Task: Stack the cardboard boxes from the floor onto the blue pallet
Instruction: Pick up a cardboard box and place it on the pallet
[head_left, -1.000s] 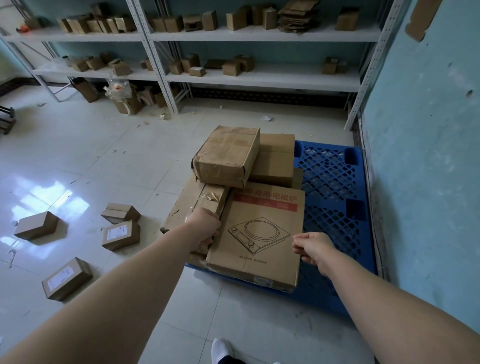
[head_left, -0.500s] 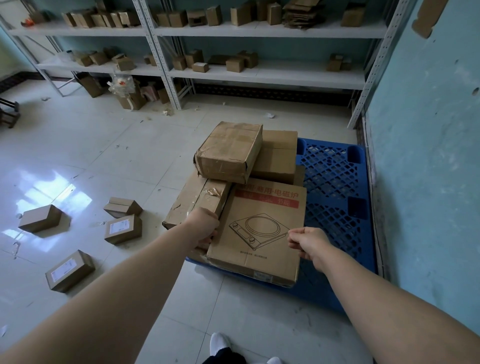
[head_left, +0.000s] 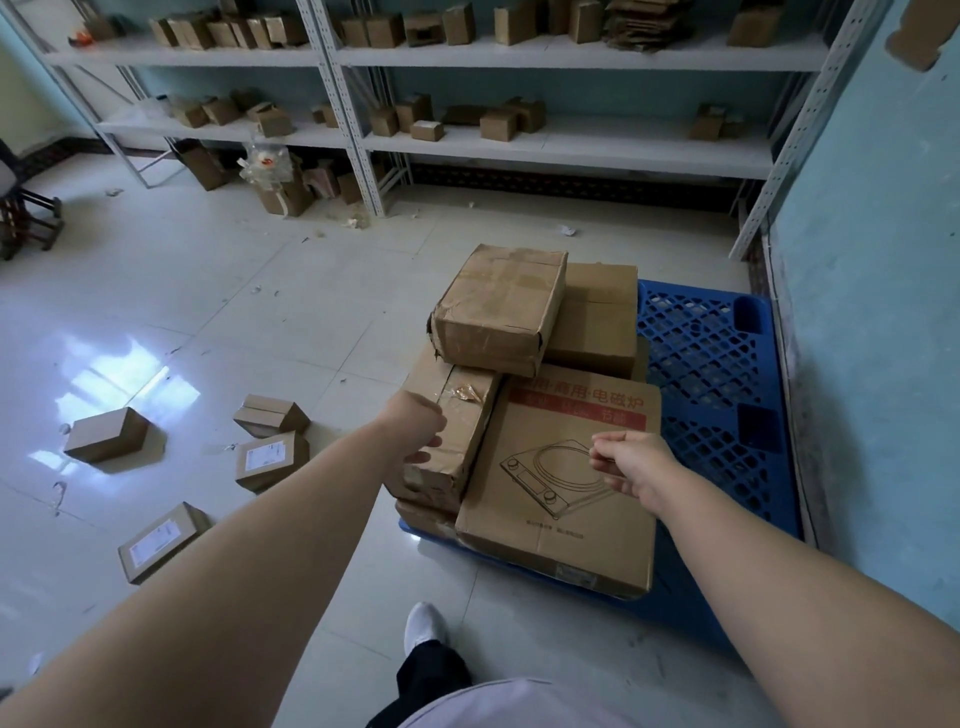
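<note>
Standing over the blue pallet (head_left: 711, 374) at 1 o'clock, already carrying several cardboard boxes. Hovering the right hand (head_left: 628, 462), fingers loosely curled and empty, above the flat printed box (head_left: 566, 519), showing a red banner ending in "电磁炉" and a line drawing of a cooktop. Holding the left hand (head_left: 415, 434), fingers curled under, at the long taped box (head_left: 457, 415) at 9 o'clock of it; not managing to tell whether gripping. Seeing a crumpled box (head_left: 498, 306) lying on top at 12 o'clock. Leaving four small boxes (head_left: 270, 460) lying on the tiles (head_left: 208, 312) at 9 o'clock, two bearing unreadable white labels.
</note>
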